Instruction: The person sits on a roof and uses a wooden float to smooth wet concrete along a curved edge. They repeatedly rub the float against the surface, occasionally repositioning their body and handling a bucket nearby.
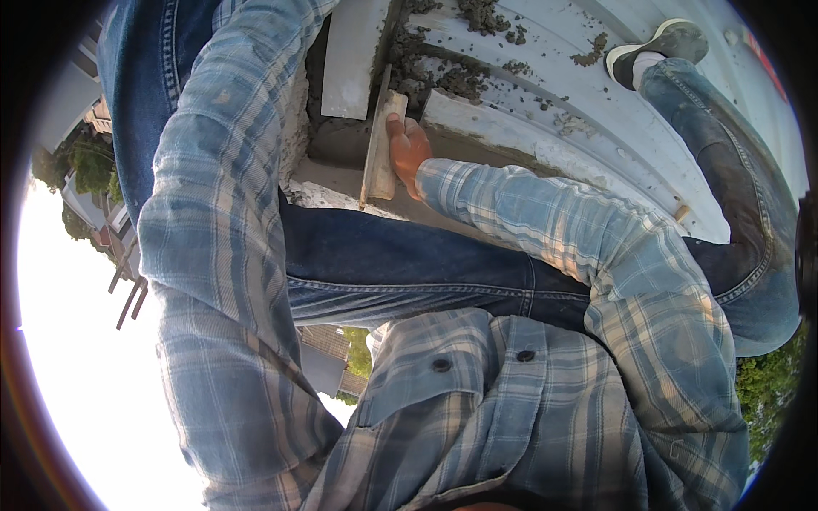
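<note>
My right hand (411, 155) is closed round the grip of a hand float (377, 157), a long, narrow wooden-looking tool seen nearly edge-on. It stands tilted, one end over a strip of smoothed grey mortar (337, 145) and the other close to my jeans. My left arm (223, 170) reaches up past the top edge of the picture, so the left hand is out of sight. Just beyond the float lie dark, wet clumps of mortar (460, 83). A pale flat panel (348, 64) runs alongside the mortar strip.
Ribbed white metal roofing (545, 60) spreads to the far right, strewn with mortar crumbs. My bent leg (426, 264) crosses close in front, and my shoe (682, 43) rests on the sheeting. To the left the roof drops away toward trees (89, 166) and houses below.
</note>
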`<act>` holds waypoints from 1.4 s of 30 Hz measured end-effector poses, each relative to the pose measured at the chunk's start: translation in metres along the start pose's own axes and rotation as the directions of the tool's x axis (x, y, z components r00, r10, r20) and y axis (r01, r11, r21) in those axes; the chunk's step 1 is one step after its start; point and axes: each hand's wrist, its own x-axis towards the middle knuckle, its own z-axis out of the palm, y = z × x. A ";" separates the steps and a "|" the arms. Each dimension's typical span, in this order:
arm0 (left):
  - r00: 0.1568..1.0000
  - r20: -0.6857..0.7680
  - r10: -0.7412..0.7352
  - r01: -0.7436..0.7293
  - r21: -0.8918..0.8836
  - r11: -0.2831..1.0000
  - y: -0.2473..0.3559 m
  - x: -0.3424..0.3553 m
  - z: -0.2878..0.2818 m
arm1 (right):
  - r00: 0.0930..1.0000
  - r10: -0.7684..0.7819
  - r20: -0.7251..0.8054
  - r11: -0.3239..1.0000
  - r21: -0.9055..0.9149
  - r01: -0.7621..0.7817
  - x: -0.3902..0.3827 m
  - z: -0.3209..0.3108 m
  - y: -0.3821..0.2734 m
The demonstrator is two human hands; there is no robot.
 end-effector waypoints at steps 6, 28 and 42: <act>0.987 0.096 -0.129 0.122 0.070 0.990 0.024 -0.010 -0.027 | 0.942 -0.311 -0.129 0.945 0.059 0.321 0.016 0.007 -0.038; 0.995 0.045 -0.088 0.089 -0.004 0.996 0.016 -0.008 -0.020 | 0.945 -0.319 -0.073 0.946 0.036 0.322 0.013 0.016 0.008; 0.982 0.100 -0.161 0.153 0.084 0.985 0.028 -0.014 -0.028 | 0.977 -0.213 -0.029 0.977 -0.025 0.213 0.021 0.012 0.006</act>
